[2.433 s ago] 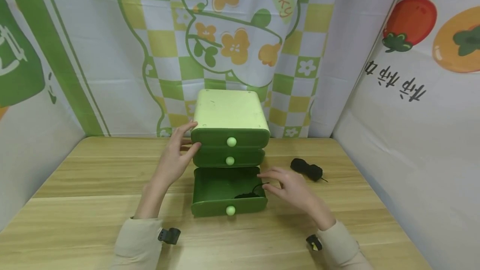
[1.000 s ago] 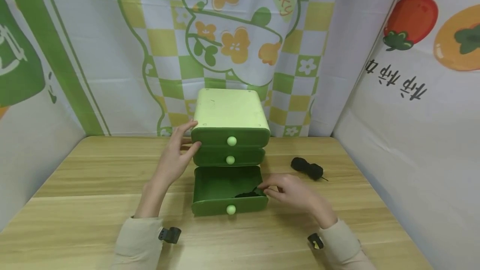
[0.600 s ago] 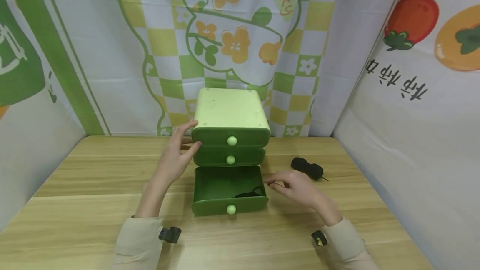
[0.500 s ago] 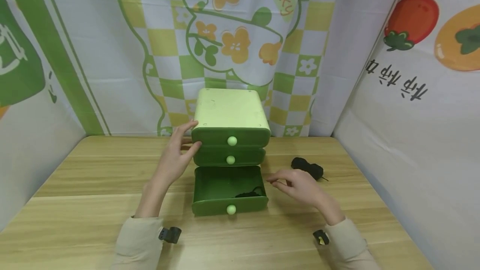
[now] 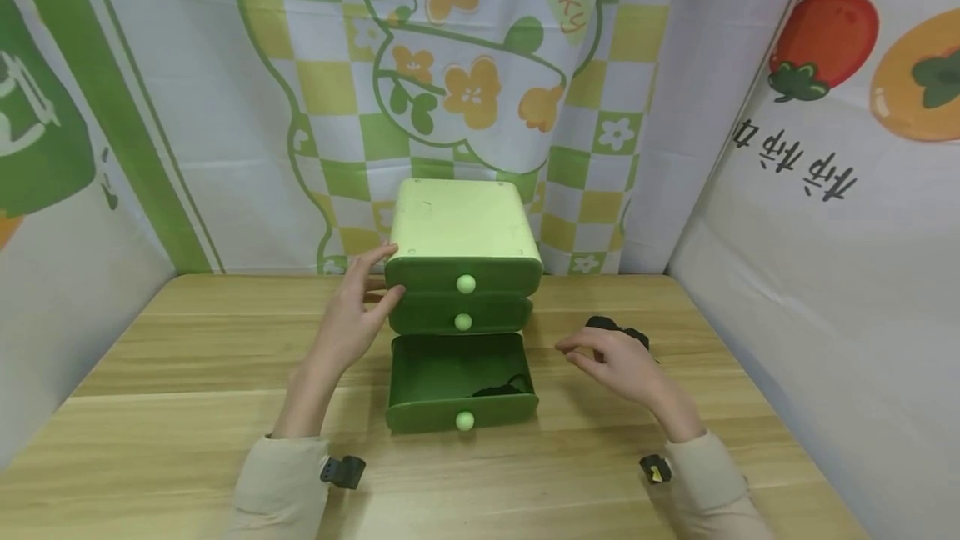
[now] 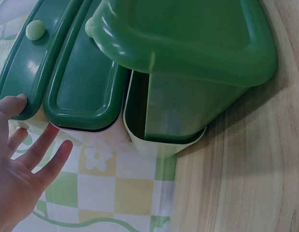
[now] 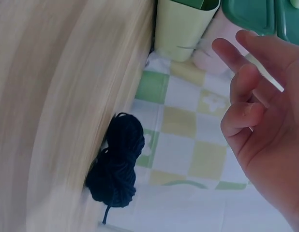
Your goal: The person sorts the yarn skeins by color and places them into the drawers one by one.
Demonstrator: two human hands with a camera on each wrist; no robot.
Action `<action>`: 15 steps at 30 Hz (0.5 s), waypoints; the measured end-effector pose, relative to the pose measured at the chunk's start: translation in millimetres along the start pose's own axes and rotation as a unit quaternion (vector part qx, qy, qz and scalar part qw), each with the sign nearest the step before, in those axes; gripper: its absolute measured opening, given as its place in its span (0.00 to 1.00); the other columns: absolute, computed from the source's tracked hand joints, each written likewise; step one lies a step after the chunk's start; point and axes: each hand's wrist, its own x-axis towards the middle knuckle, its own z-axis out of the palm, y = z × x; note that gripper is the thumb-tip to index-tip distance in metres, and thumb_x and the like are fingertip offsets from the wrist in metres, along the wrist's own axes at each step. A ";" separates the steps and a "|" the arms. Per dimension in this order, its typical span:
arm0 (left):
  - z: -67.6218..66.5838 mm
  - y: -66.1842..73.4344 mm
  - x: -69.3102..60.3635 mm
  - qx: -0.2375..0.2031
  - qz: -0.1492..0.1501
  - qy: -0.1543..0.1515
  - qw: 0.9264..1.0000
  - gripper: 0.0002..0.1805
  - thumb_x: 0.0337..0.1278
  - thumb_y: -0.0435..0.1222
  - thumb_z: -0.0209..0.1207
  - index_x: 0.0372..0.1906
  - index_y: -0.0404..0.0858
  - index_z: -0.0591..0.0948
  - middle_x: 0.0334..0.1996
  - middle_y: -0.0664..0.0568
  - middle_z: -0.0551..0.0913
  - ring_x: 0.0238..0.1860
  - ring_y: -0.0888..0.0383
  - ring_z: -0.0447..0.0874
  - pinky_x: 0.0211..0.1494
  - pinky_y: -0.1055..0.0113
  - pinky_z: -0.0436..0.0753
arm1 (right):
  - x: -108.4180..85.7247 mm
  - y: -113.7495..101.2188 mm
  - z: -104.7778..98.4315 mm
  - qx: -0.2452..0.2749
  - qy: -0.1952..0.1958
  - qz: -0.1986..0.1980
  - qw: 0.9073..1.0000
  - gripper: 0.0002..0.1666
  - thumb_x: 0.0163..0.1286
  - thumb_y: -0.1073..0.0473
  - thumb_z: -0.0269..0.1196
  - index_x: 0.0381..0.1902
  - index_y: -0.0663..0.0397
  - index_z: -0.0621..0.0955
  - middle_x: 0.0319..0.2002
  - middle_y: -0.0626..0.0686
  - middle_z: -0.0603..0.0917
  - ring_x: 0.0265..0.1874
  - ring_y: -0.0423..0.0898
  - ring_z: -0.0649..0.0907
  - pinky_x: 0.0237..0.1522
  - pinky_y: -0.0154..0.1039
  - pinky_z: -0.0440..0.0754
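A small chest of drawers (image 5: 463, 219) with a pale green top stands on the table. Its lowest drawer (image 5: 462, 411) is pulled out, and a dark bundle of yarn (image 5: 498, 389) lies inside near the front right corner. My left hand (image 5: 351, 315) rests on the chest's left front corner, with the thumb (image 6: 16, 104) against the top drawer's front and the other fingers spread along the side. My right hand (image 5: 622, 361) hovers right of the open drawer, fingers loosely bent and holding nothing. Just behind it is a black skein of yarn (image 7: 118, 162), partly hidden in the head view.
The two upper drawers, top (image 5: 498, 276) and middle (image 5: 495, 313), are pushed further in than the lowest one. Behind the wooden table (image 5: 225, 373) hangs a checked cloth (image 5: 330, 90), with printed cloth walls on both sides.
My right hand has let go of the yarn strand at the lowest drawer and moved right, towards the black skein. The yarn stays in the drawer. My left hand keeps its place.
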 end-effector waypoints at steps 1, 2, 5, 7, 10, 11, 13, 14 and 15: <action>0.4 0.0 -0.1 -0.001 0.000 0.000 1.000 0.32 0.70 0.39 0.58 0.73 0.59 0.63 0.68 0.49 0.66 0.55 0.44 0.80 0.56 0.49 0.83 | -0.6 1.7 -0.3 0.000 0.001 0.004 1.000 0.13 0.71 0.56 0.63 0.52 0.46 0.86 0.43 0.42 0.87 0.26 0.31 0.73 0.30 0.29 0.76; 0.5 -0.2 -0.2 -0.001 0.001 0.000 1.000 0.32 0.70 0.39 0.58 0.73 0.59 0.62 0.67 0.49 0.67 0.55 0.44 0.80 0.56 0.50 0.83 | -1.0 3.5 -0.6 0.001 0.002 0.008 1.000 0.13 0.71 0.56 0.63 0.52 0.46 0.86 0.43 0.42 0.87 0.25 0.31 0.73 0.29 0.29 0.75; 0.9 -0.7 -0.3 -0.004 0.003 0.001 1.000 0.32 0.70 0.39 0.58 0.73 0.59 0.62 0.66 0.48 0.67 0.55 0.43 0.80 0.56 0.50 0.82 | -2.6 9.7 -1.3 0.008 0.010 0.015 1.000 0.13 0.71 0.57 0.63 0.52 0.47 0.85 0.42 0.43 0.87 0.27 0.33 0.75 0.30 0.31 0.77; 0.9 -0.8 -0.3 -0.003 0.004 0.001 1.000 0.32 0.70 0.39 0.58 0.73 0.59 0.62 0.66 0.48 0.67 0.55 0.43 0.80 0.56 0.50 0.82 | -4.2 14.5 -1.6 0.010 0.020 0.020 1.000 0.13 0.71 0.58 0.63 0.52 0.47 0.86 0.42 0.43 0.87 0.30 0.34 0.79 0.33 0.32 0.80; 1.0 -0.4 -0.2 -0.002 0.002 0.000 1.000 0.32 0.70 0.39 0.58 0.73 0.59 0.62 0.65 0.48 0.67 0.55 0.43 0.80 0.56 0.50 0.82 | -6.3 21.9 -2.4 0.014 0.029 0.035 0.999 0.13 0.71 0.58 0.63 0.52 0.48 0.85 0.44 0.45 0.87 0.34 0.36 0.82 0.36 0.33 0.81; 0.9 0.0 -0.3 -0.002 0.001 -0.001 1.000 0.32 0.70 0.39 0.58 0.74 0.58 0.62 0.65 0.48 0.67 0.55 0.43 0.80 0.56 0.49 0.82 | -6.7 24.4 -2.8 0.014 0.031 0.041 0.999 0.13 0.71 0.58 0.63 0.52 0.48 0.85 0.44 0.46 0.87 0.35 0.37 0.82 0.36 0.33 0.81; 0.7 0.5 -0.3 -0.002 -0.001 0.000 1.000 0.32 0.70 0.39 0.58 0.74 0.58 0.62 0.66 0.48 0.67 0.56 0.43 0.80 0.56 0.49 0.82 | -7.8 29.3 -3.7 0.016 0.034 0.056 0.998 0.14 0.72 0.56 0.63 0.53 0.49 0.85 0.46 0.47 0.88 0.34 0.37 0.80 0.36 0.33 0.80; 0.7 0.9 -0.3 -0.002 -0.002 0.000 1.000 0.32 0.70 0.39 0.58 0.74 0.58 0.62 0.66 0.47 0.67 0.56 0.43 0.80 0.56 0.49 0.82 | -8.6 31.9 -4.3 0.018 0.037 0.060 0.997 0.14 0.72 0.56 0.63 0.53 0.50 0.85 0.47 0.49 0.88 0.35 0.37 0.80 0.36 0.33 0.79; 0.7 1.2 -0.3 -0.003 -0.002 0.000 1.000 0.32 0.70 0.39 0.58 0.74 0.57 0.62 0.66 0.47 0.67 0.56 0.43 0.80 0.57 0.49 0.82 | -9.2 34.2 -4.9 0.019 0.039 0.068 0.997 0.15 0.72 0.56 0.63 0.53 0.51 0.85 0.48 0.50 0.87 0.34 0.37 0.79 0.35 0.33 0.79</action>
